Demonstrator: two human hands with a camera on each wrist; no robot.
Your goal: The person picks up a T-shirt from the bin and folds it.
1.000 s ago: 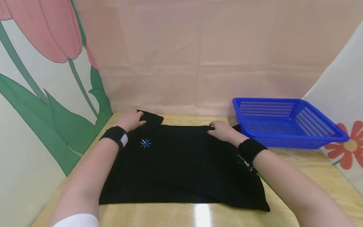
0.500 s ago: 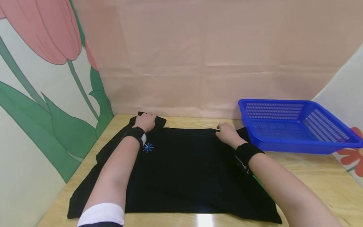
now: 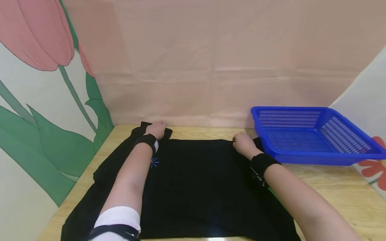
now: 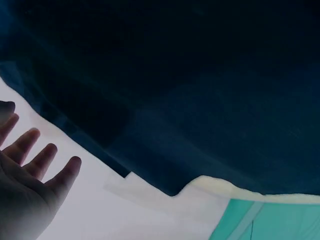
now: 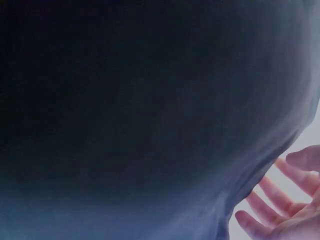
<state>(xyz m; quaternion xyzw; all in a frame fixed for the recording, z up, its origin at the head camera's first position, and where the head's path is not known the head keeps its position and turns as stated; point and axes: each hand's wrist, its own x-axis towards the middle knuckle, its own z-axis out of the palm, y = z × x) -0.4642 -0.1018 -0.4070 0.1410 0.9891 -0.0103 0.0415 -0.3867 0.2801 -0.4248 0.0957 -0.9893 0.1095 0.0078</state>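
Note:
A black shirt lies spread over the table with a small blue-and-white starburst print on it. At its far left part is my left hand, held over a flap of the cloth. The left wrist view shows that hand's fingers spread, with a gap between them and the dark cloth edge. My right hand pinches the shirt's far edge on the right side. In the right wrist view, the fingers lie along that edge, some tips partly hidden by the cloth, and the thumb is close to them.
A blue plastic basket stands at the back right, close beside my right hand. The wooden table ends at a peach-coloured backdrop. A tulip-printed panel stands at the left, a flower-printed one at the right.
My left hand has moved right, from the far left corner onto the flap. My right hand's fingers have drawn in on the far edge. The camera view has shifted slightly.

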